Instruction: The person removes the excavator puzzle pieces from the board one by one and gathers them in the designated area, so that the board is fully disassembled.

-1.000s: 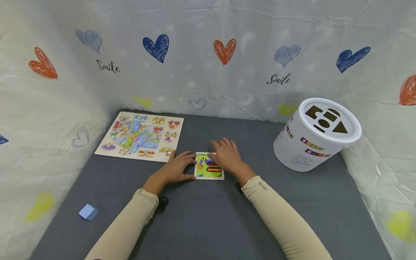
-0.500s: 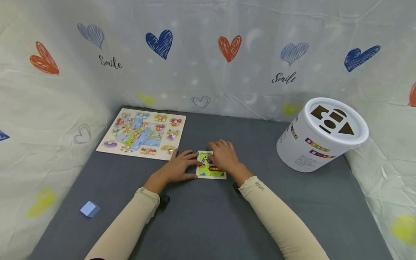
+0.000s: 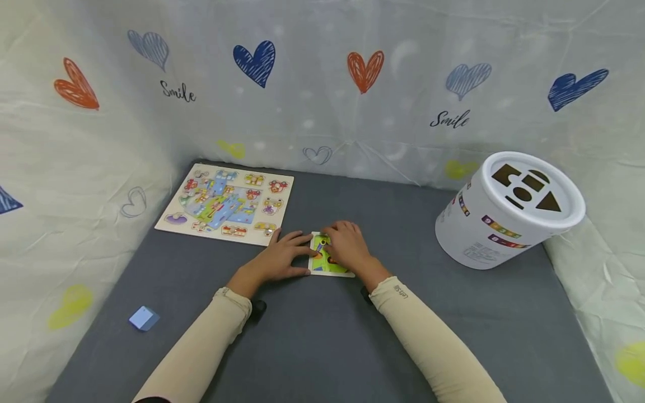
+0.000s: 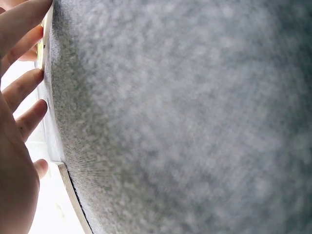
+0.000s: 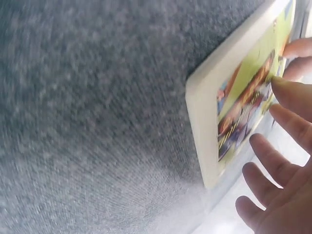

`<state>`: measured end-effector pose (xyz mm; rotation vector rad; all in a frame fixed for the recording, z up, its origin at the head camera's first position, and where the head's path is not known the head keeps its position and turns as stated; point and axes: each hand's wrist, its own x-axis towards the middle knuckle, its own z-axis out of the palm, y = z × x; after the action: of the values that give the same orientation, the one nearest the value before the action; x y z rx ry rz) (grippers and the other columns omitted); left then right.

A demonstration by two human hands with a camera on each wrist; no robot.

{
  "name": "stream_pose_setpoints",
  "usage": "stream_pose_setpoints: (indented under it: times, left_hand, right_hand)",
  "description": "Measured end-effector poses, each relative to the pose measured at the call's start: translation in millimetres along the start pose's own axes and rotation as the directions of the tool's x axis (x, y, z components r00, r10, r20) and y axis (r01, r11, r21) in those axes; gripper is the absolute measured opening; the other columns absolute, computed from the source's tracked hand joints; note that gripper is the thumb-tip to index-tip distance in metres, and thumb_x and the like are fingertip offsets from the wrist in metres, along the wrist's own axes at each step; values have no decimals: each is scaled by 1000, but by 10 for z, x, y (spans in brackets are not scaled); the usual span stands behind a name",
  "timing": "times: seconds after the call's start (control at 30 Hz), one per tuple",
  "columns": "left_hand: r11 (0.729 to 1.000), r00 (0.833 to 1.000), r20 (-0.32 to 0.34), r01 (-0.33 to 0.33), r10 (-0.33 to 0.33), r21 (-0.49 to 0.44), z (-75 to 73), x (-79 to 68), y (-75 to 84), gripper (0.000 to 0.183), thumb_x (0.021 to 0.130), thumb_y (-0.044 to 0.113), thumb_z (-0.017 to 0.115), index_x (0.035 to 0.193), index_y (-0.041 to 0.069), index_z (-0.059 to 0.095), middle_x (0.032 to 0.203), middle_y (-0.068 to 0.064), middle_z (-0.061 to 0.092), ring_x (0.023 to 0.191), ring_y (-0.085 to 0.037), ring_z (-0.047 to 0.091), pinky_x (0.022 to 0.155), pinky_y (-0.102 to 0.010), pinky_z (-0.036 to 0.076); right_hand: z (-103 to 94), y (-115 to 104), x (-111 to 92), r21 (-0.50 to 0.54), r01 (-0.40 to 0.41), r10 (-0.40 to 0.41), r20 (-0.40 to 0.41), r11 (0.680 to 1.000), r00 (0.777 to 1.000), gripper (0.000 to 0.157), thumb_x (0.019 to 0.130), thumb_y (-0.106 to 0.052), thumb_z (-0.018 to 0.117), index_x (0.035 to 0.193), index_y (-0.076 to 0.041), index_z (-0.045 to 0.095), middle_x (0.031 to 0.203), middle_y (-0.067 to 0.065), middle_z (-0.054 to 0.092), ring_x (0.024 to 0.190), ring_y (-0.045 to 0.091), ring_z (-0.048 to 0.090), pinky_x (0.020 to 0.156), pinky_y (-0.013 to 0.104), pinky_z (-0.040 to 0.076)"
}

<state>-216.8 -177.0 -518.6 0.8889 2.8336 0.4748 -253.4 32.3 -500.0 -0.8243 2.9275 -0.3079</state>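
Note:
A small square picture puzzle (image 3: 322,270), white-bordered and bright green with an excavator picture, lies flat on the grey cloth between the hands. My left hand (image 3: 282,260) rests at its left side, fingers spread and fairly straight, with fingertips against the border in the left wrist view. Over the picture's right part, my right hand (image 3: 347,249) has thumb and forefinger tips right at the surface. Its other fingers spread loosely beyond the border in the right wrist view (image 5: 273,170). From the head view the right hand hides much of the excavator.
A large wooden puzzle board (image 3: 166,221) with colourful vehicle pieces lies at the back left, right behind the left thumb. A white bucket (image 3: 466,240) with shaped holes in its lid stands at the right. A blue block (image 3: 144,318) sits front left.
My right hand's fingers have drawn in and lowered over the picture, covering more of the excavator. My left hand keeps its place at the border. The head view has shifted slightly.

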Motion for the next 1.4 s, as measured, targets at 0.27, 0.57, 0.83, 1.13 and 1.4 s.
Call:
stream_pose_setpoints:
  times: [0.27, 0.57, 0.83, 1.13, 1.4]
  left_hand:
    - [1000, 1000, 7, -7, 7, 5, -45, 73, 46, 49, 88, 52, 66, 132, 32, 61, 155, -3, 36, 146, -31, 26, 110, -71, 7]
    - [1000, 1000, 21, -15, 15, 3, -43, 131, 97, 49, 87, 51, 67, 132, 31, 61, 155, -3, 37, 145, -31, 26, 110, -71, 7]
    - [1000, 999, 40, -21, 21, -13, -2, 168, 131, 49, 87, 51, 67, 132, 31, 61, 156, -3, 36, 145, -31, 26, 110, -71, 7]
    - [1000, 1000, 21, -22, 22, -15, 69, 128, 89, 48, 87, 51, 67, 130, 31, 63, 155, -3, 38, 145, -31, 27, 110, -72, 8]
    - [1000, 1000, 1, 11, -11, -9, -6, 16, 46, 48, 87, 48, 69, 131, 31, 62, 154, -5, 39, 145, -32, 28, 109, -72, 7]
  right_hand:
    - [-14, 31, -5, -9, -10, 10, -11, 1000, 1000, 36, 95, -28, 65, 129, -17, 62, 132, 7, 56, 129, 28, 46, 112, 48, 30]
    - [-25, 68, -55, 47, -47, 48, -32, 998, 998, 34, 94, -25, 65, 128, -16, 62, 131, 7, 56, 129, 28, 45, 112, 49, 30]
    - [21, 105, -120, 15, -36, 38, -117, 999, 992, 31, 92, -24, 69, 122, -16, 65, 123, 4, 62, 123, 27, 50, 110, 48, 32]
    - [-22, 183, -159, 34, -41, 46, -157, 999, 986, 31, 92, -25, 69, 122, -17, 66, 120, 3, 64, 120, 26, 52, 109, 47, 34]
    - [-137, 535, -228, 131, -146, 171, -206, 981, 964, 30, 90, -21, 71, 119, -14, 68, 118, 5, 65, 120, 29, 53, 104, 50, 37]
